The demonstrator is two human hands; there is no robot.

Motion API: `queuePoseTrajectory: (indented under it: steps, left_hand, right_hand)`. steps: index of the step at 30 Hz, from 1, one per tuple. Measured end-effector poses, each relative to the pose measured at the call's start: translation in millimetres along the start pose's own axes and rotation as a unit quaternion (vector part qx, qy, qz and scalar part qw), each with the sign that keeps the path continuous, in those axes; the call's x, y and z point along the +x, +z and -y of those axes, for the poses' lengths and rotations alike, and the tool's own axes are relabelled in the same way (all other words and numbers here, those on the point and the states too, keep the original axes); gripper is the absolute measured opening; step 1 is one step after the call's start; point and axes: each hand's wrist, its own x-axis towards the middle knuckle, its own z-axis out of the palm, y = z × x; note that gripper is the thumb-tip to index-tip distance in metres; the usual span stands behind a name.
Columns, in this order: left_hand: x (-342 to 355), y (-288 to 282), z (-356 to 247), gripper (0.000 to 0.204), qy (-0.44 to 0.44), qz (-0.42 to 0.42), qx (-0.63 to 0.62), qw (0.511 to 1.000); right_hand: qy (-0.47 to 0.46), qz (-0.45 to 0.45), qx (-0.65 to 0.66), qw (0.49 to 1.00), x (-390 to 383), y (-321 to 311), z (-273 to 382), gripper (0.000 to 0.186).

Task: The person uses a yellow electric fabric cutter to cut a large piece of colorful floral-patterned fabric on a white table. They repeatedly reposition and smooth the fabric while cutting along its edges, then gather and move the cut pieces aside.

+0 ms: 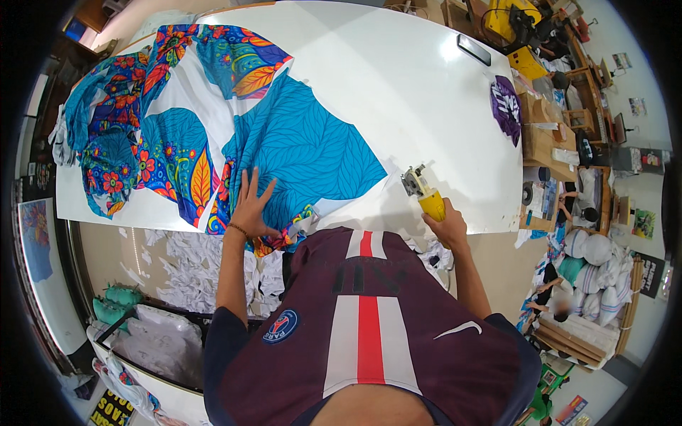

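Observation:
A large printed fabric (305, 135), teal with leaf lines and bright flower and leaf patterns, lies rumpled over the left half of the white table (398, 71). My left hand (250, 211) rests on its near edge with the fingers spread, beside a bunched, multicoloured fold. In my right hand (447, 226) is a yellow electric fabric cutter (430, 199), gripped by its body. The cutter's metal head points away from me, over bare tabletop to the right of the teal fabric's pointed corner, apart from the cloth.
A dark phone (474, 50) lies at the table's far right, and a purple cloth piece (505, 110) by its right edge. White scraps (192, 273) heap on the floor below the near edge. A bin (160, 344) with clear plastic stands lower left. Other people work at right.

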Motion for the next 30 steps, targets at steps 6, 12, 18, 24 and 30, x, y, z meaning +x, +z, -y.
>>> queuePoseTrajectory:
  steps: [6, 12, 18, 24, 30]
  left_hand:
    - [42.8, 36.2, -45.0, 0.086, 0.024, -0.143, -0.05, 0.988]
    - [63.0, 80.8, -67.8, 0.08, -0.008, -0.201, -0.018, 0.979]
    - [57.7, 95.3, -65.3, 0.076, -0.015, -0.28, -0.028, 0.959]
    - [56.3, 96.0, -66.0, 0.074, 0.0, -0.309, -0.016, 0.951]
    - [57.8, 91.9, -67.9, 0.072, -0.005, -0.279, -0.024, 0.96]
  right_hand:
    - [-0.015, 0.017, 0.02, 1.0, -6.3, -2.7, 8.1, 0.061]
    - [-0.019, 0.06, 0.03, 0.998, -13.1, 9.4, 22.9, 0.06]
    - [0.077, -0.053, 0.013, 0.996, -13.5, 1.6, -1.0, 0.061]
    - [-0.043, -0.015, 0.084, 0.995, -16.5, 5.6, -12.0, 0.061]
    - [-0.074, 0.024, -0.027, 0.997, 0.4, 14.5, 8.7, 0.06]
